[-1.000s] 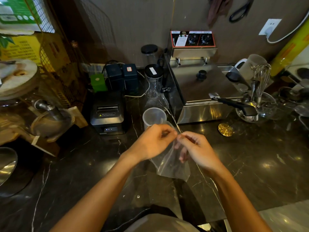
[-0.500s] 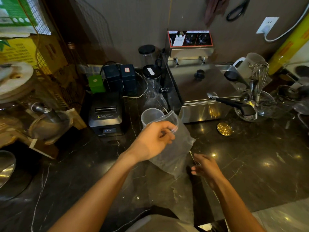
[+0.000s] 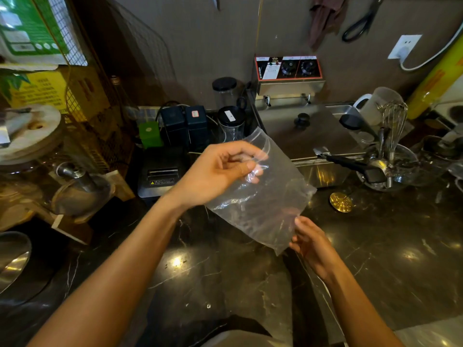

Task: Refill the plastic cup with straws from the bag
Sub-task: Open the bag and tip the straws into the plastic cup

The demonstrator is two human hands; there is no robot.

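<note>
My left hand (image 3: pixel 220 171) grips the top edge of a clear plastic bag (image 3: pixel 265 206) and holds it up above the dark marble counter (image 3: pixel 375 259), tilted down to the right. My right hand (image 3: pixel 313 246) is at the bag's lower right edge, thumb and fingers closed on the film. No straws can be made out inside the bag. The plastic cup is hidden behind my left hand and the bag.
A steel fryer (image 3: pixel 313 131) stands just behind the bag. A black receipt printer (image 3: pixel 160 174) and black-lidded jars (image 3: pixel 230 121) are to its left. A glass bowl with a whisk (image 3: pixel 390 166) and a gold disc (image 3: pixel 340 202) sit on the right.
My left hand has lifted the bag higher, covering the cup. My right hand let go of the bag's top, dropped away, then rose to the bag's lower edge.
</note>
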